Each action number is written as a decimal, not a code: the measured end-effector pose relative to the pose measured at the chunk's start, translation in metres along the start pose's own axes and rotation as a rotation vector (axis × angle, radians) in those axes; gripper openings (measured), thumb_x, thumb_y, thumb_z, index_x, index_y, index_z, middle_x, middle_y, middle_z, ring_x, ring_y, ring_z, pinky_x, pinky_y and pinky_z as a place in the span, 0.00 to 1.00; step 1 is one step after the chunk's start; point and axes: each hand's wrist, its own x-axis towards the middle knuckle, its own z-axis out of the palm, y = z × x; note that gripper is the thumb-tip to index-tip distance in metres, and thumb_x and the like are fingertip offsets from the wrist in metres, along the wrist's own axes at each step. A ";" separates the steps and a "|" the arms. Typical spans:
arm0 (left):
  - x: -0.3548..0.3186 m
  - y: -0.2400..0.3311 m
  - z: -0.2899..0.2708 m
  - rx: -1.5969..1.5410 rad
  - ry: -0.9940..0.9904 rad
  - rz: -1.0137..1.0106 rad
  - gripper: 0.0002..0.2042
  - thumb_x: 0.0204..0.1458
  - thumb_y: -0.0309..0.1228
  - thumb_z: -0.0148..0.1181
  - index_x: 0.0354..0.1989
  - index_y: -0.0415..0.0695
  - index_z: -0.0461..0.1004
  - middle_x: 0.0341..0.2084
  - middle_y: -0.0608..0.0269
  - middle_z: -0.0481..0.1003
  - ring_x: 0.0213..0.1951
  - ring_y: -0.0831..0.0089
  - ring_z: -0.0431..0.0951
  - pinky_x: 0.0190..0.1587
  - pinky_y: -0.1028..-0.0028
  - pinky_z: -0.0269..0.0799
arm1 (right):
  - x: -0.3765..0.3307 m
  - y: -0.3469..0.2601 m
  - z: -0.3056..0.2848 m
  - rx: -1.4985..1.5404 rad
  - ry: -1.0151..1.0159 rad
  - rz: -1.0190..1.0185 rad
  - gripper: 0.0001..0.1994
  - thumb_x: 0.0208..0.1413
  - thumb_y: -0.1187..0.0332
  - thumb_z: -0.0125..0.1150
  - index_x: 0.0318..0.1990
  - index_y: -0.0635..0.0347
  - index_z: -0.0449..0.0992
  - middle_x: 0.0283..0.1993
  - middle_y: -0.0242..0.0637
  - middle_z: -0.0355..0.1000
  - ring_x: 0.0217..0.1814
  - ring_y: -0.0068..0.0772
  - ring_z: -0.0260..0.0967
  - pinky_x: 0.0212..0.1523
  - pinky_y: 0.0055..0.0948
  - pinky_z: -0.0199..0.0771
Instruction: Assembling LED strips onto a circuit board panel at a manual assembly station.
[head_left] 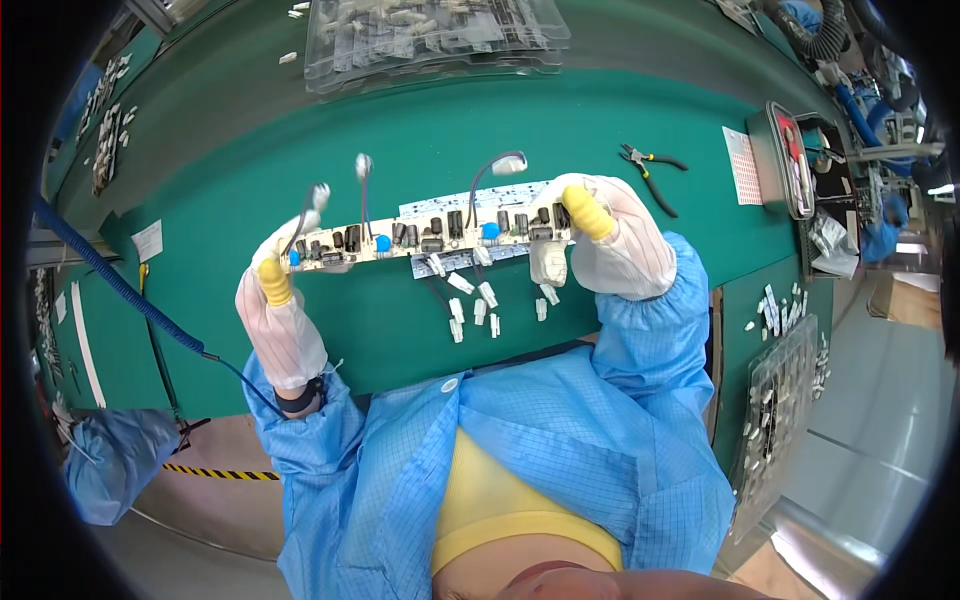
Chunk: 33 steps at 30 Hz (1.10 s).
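A long, narrow circuit board [408, 240] is held up across the front of me, its right end a little higher than its left. It carries dark capacitors and several blue round parts. My left hand [275, 310], in a white glove with a yellow thumb cover, is closed on the left end. The right end is gripped by my right hand [612, 240], gloved the same way. Wires with white connectors [509, 164] stick out from the far edge, and several more white connectors [487, 294] hang along the near edge. A pale patterned strip [470, 200] shows behind the board.
Cutting pliers [655, 178] with black-and-yellow handles lie to the right on the green mat [200, 255]. Clear plastic trays [335, 68] of parts stand at the back. Far right is a metal box [778, 165]. A blue coiled cord [120, 285] runs toward my left wrist.
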 end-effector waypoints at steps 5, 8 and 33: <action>-0.002 -0.004 -0.002 -0.217 -0.192 -0.114 0.27 0.60 0.50 0.39 0.46 0.34 0.70 0.32 0.57 0.76 0.29 0.74 0.75 0.32 0.78 0.68 | -0.008 0.002 -0.002 0.849 -0.119 0.610 0.15 0.51 0.76 0.57 0.47 0.65 0.68 0.37 0.36 0.72 0.34 0.28 0.71 0.37 0.26 0.72; -0.005 -0.001 0.012 -0.850 -0.217 -0.098 0.19 0.59 0.41 0.46 0.47 0.36 0.69 0.38 0.56 0.74 0.37 0.70 0.75 0.38 0.74 0.71 | 0.002 -0.012 0.007 1.102 0.101 0.711 0.30 0.43 0.57 0.69 0.50 0.65 0.66 0.41 0.35 0.70 0.43 0.24 0.67 0.47 0.23 0.64; -0.014 0.019 0.007 -0.725 -0.444 0.040 0.39 0.46 0.52 0.59 0.57 0.33 0.56 0.35 0.55 0.76 0.42 0.62 0.76 0.59 0.55 0.54 | -0.009 -0.020 -0.006 0.821 0.352 0.533 0.10 0.49 0.71 0.63 0.36 0.62 0.69 0.37 0.43 0.70 0.30 0.27 0.69 0.26 0.19 0.70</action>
